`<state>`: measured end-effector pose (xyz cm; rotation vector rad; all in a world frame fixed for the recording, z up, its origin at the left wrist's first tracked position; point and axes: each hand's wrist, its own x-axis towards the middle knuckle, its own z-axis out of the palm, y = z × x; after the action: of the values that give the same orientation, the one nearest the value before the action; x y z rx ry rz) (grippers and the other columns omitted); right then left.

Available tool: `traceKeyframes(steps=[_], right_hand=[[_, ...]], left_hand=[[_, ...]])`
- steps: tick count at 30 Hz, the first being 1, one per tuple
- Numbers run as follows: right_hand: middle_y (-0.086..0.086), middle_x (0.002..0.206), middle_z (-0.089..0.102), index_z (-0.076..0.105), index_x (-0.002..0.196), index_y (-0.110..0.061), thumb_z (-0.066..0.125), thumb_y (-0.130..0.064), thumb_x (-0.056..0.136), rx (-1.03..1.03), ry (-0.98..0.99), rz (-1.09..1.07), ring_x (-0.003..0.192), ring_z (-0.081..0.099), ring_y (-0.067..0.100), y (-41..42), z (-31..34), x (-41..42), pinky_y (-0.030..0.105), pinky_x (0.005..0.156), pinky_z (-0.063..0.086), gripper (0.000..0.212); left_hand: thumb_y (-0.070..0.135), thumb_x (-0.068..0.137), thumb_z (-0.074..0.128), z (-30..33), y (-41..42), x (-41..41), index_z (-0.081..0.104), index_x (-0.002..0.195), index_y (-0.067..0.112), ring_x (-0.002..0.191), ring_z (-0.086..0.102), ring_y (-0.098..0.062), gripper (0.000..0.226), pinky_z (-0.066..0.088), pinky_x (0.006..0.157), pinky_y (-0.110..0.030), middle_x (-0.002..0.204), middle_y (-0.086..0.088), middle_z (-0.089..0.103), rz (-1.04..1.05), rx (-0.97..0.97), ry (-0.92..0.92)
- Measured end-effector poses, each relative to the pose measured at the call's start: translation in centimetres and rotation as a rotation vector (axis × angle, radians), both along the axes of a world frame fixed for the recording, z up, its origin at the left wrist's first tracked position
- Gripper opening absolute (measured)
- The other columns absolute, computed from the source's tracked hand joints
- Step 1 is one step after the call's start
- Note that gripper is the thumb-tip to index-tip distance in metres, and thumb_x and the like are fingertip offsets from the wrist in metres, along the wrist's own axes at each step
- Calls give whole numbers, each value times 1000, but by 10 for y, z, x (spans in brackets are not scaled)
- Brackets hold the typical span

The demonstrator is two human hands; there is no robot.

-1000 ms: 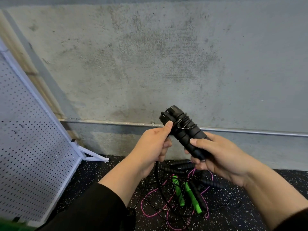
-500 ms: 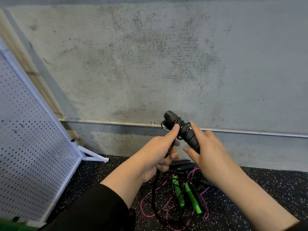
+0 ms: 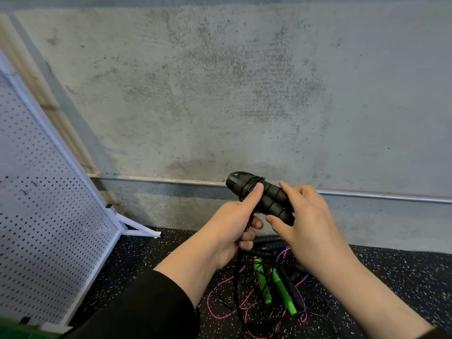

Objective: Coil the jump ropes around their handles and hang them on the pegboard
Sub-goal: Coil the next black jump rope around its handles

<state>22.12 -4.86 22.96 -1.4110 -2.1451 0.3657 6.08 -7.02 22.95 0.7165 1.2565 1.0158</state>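
Observation:
I hold a pair of black foam jump-rope handles (image 3: 270, 198) side by side in front of the wall, with black rope coiled round their upper end. My left hand (image 3: 234, 228) grips the loose black rope, its thumb pressing the coils against the handles. My right hand (image 3: 305, 223) wraps round the lower part of the handles, thumb underneath. The rope hangs down from my left hand to the floor. On the left leans the white pegboard (image 3: 36, 216).
A tangle of ropes lies on the speckled black floor below my hands: green handles (image 3: 278, 285), black handles (image 3: 269, 242) and a pink rope (image 3: 220, 304). A concrete wall with a metal pipe (image 3: 391, 196) stands right ahead. The pegboard's white foot (image 3: 137, 228) juts out.
The handles have tilted lower and more to the right. My right hand has shifted its hold on them, and my left thumb has slid up onto the coils.

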Motion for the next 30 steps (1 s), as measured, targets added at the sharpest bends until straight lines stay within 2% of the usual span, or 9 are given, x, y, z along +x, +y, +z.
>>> traceKeyframes(steps=[7,9,11,13,16,19,23,27,30], right_hand=[[-12,110,46,55,138,-36,81,-41,80,-23,173,98,107,48,7,5,3,5,23,93,39,63],[-15,111,53,59,120,-45,73,-41,86,-123,338,109,104,53,-1,5,6,6,16,90,40,38],[-9,107,65,66,107,-38,61,-39,95,-273,586,56,99,63,3,4,9,4,22,87,52,13],[-1,103,73,68,110,-27,52,-44,100,-538,807,-22,93,72,17,4,10,3,34,76,61,26],[17,111,73,71,120,-13,44,-61,98,-1076,1016,75,79,71,31,2,12,5,39,70,61,59],[24,105,67,68,123,-5,43,-56,100,-1283,1161,189,68,62,29,2,15,9,34,60,58,62],[16,92,61,67,120,-9,52,-40,100,-1036,1158,93,64,50,19,7,13,8,28,52,48,41],[5,94,61,71,114,-23,53,-32,104,-720,1057,-3,70,50,16,12,14,12,30,57,49,23],[-8,91,63,65,118,-38,55,-30,103,-401,662,-69,67,55,9,16,13,18,28,64,51,20]], left_hand=[[57,96,59,-2,-1,-2,61,91,18,45,23,-8,40,19,41,-22,63,4,47,10,50,-12],[53,98,58,-1,-1,-4,60,90,16,45,21,-8,37,18,41,-21,62,4,46,18,81,-36],[48,100,57,0,0,-4,56,93,14,46,20,-8,35,18,40,-20,63,4,46,14,113,-34],[45,101,57,0,0,-3,53,95,13,45,21,-7,33,20,39,-19,64,3,45,4,144,-37],[43,102,56,0,0,-2,53,92,13,45,22,-6,32,21,40,-18,65,3,45,5,176,-24],[45,101,57,0,0,-4,53,88,14,46,23,-7,34,22,41,-19,67,2,46,-12,185,-12],[50,99,59,5,0,-6,59,88,18,49,22,-8,34,17,44,-22,71,3,50,-37,145,28],[66,93,56,8,1,-10,69,116,9,45,21,-7,63,16,41,-20,66,6,49,-60,60,57],[76,88,51,10,-1,-11,69,119,10,45,18,-8,75,14,43,-22,63,5,47,-128,15,107]])
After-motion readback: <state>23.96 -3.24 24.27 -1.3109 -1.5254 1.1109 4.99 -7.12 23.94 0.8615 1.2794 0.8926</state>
